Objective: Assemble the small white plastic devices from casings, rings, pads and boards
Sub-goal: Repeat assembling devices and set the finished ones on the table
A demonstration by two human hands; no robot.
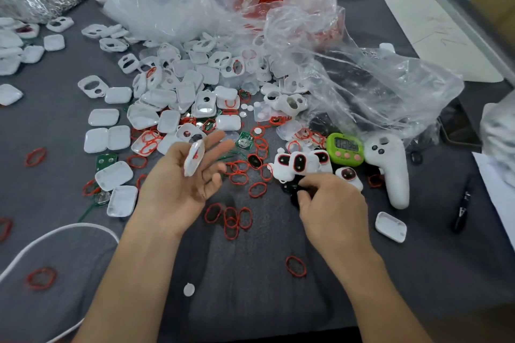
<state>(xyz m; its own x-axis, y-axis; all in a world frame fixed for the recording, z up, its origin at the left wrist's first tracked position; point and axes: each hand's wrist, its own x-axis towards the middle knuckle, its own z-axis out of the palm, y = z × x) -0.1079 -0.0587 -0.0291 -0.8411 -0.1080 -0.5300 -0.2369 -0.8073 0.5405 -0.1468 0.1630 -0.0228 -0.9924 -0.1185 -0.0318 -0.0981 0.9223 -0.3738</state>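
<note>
At 8 o'clock a white cord (58,232) curves over the grey table (418,273). White casing halves (107,138) lie flat at 9 o'clock, with a green board (105,161) just below them.

The left hand (178,186) comes in from 7 o'clock with its palm turned up and its fingers straight and fanned toward 1 o'clock. A white casing (194,157) with a red ring in it stands on edge between the thumb and the base of the forefinger. The hand is blurred, so the hold is not sharp.

Loose red rings (232,220) lie at 6 o'clock, between the two wrists. A big heap of casings (189,83) spills from clear plastic bags (278,22) at 12 o'clock.

The right hand (331,203) enters from 5 o'clock, palm down and knuckles up. Its fingers curl toward 10 o'clock onto a small cluster of black pads (291,189). I cannot tell whether they pinch one.

Finished devices (299,164) with red-rimmed black buttons sit just beyond its fingertips. At 3 o'clock stand a green timer (344,147) and a white controller (391,172), with a black pen (462,209) farther right.
</note>
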